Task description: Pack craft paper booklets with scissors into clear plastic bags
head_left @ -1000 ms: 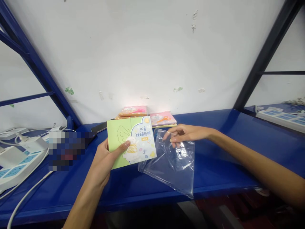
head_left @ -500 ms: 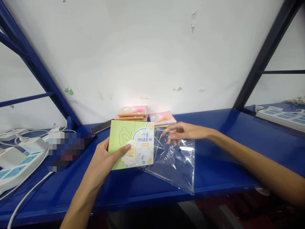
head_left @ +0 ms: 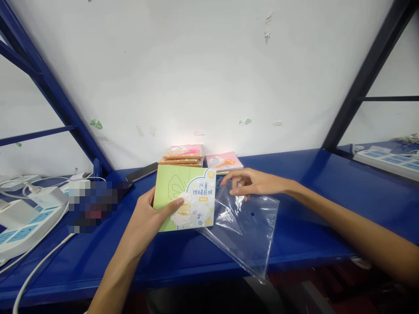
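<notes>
A person's two bare hands work over a glossy blue surface [head_left: 310, 213] whose back edge meets a white wall [head_left: 209, 78]. The left hand [head_left: 147, 216] grips a pale-green and white booklet [head_left: 198, 211] by its left side, thumb pressed across the front, holding it tilted up above the middle of the surface. The cover shows a butterfly outline, a white bear and Chinese lettering. The right hand [head_left: 260, 181] is partly curled at the upper part of a clear plastic bag [head_left: 250, 233], thumb and index fingertips apart; whether its fingers grip the film cannot be told. The bag overlaps behind the booklet's right side, its lower corner reaching past the surface's front edge. Near the back edge are a stack of packs [head_left: 181, 156], pink scissors on top, and, just right, a pink pack [head_left: 212, 160] with orange scissors. A dark flat object [head_left: 142, 172] lies left of the stack. A white power strip [head_left: 24, 229] sits toward the left edge.
</notes>
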Demonstrator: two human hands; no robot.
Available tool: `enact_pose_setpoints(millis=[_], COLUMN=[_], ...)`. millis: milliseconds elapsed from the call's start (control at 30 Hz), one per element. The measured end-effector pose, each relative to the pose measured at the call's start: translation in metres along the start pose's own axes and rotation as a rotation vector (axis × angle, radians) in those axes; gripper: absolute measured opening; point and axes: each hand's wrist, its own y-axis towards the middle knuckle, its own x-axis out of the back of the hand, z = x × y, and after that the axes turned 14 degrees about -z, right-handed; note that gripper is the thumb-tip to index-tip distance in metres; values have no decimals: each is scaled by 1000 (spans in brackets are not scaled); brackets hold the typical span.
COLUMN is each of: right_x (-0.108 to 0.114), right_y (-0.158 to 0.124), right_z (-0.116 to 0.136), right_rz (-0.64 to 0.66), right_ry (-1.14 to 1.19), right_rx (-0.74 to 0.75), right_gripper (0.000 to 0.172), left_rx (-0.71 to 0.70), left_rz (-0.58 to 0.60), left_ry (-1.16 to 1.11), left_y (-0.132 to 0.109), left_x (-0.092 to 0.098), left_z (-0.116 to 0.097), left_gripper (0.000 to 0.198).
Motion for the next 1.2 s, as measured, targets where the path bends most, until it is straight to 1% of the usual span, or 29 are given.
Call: enact_pose_setpoints(millis=[167,300,400,533,633,733,833,967,1200], right_x=[-1,-1,-2,-3,-4,-4,-5,-5,-4], right_y=[-1,-2,-3,-3,-3,-3,-2,-1,-1], right_z=[-1,-2,0,5,7,6,5,4,7], right_rz=[25,53,72,82,100,101,92,65,73], right_ry=[-13,36,75,68,97,139,159,163,161], right_rx=[16,-2,-18,-39,-59,-63,-65,-28,-1], right_gripper=[67,82,87,86,87,88,85,82,76], left_rx=[11,24,80,183,223,228,236,261,281], left_rz=[11,25,59,114,138,152,175,197,226], left_ry=[-22,-6,-19,-48,-47,-41,-37,-50,-15], left_y=[-2,-4,-3,0,3,5,5,5,8], left_x=[-1,-2,-2,0,1,3,5,6,10], left_z=[-1,-4,-3,-1,1,1,1,0,4], left_gripper=[58,56,55,52,49,48,45,42,47])
